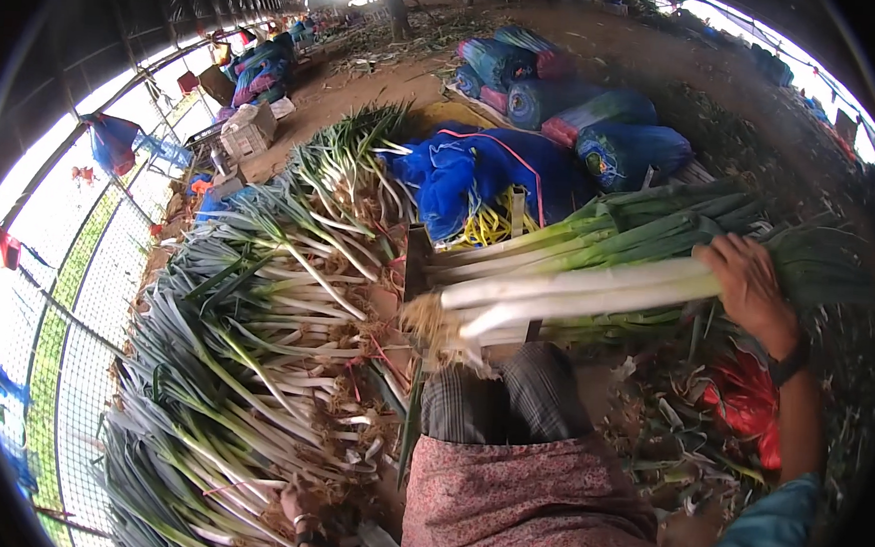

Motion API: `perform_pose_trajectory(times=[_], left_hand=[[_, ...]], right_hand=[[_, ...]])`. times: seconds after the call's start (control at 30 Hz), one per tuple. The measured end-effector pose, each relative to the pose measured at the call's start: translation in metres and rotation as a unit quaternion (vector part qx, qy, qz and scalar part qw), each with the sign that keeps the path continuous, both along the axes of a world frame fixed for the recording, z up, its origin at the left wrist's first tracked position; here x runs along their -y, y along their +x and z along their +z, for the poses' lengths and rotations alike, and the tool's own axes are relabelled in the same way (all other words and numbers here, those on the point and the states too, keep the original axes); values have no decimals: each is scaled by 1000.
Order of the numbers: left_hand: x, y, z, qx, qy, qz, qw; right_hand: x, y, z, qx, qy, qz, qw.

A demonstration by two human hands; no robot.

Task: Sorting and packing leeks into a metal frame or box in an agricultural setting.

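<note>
My right hand [747, 287] is closed around a few thick leeks [597, 288], at the place where white stalk turns to green leaf. Their roots point left and look smeared by motion. Beneath them more trimmed-looking leeks [651, 221] lie side by side on a low stand, leaves to the right. Down at the lower left, my left hand [293, 503] reaches in among the root ends of a long heap of leeks [242, 362]. Its fingers are dim and partly hidden, so any grip there cannot be made out.
Blue netting [493, 177] with yellow ties [496, 217] lies beyond the stand. Stuffed mesh sacks [606, 133] are farther back. A red plastic bag [750, 403] and leaf scraps [667, 448] lie at my right. A pale crate [249, 132] stands near the left mesh wall.
</note>
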State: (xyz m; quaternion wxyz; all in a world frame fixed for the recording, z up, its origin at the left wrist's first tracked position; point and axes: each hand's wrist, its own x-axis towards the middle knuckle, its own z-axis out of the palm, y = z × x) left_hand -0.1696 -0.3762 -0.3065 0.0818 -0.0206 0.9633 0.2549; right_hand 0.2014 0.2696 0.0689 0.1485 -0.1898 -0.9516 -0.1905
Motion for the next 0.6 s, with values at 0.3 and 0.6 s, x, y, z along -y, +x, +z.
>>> perform_pose_trajectory(times=[0.3, 0.6], left_hand=[[-175, 51, 60, 82, 212, -140, 964], [-314, 25, 99, -37, 299, -321, 898]], right_hand=[[-86, -100, -61, 5, 5, 23, 1000], [-61, -168, -294, 2, -196, 57, 979]])
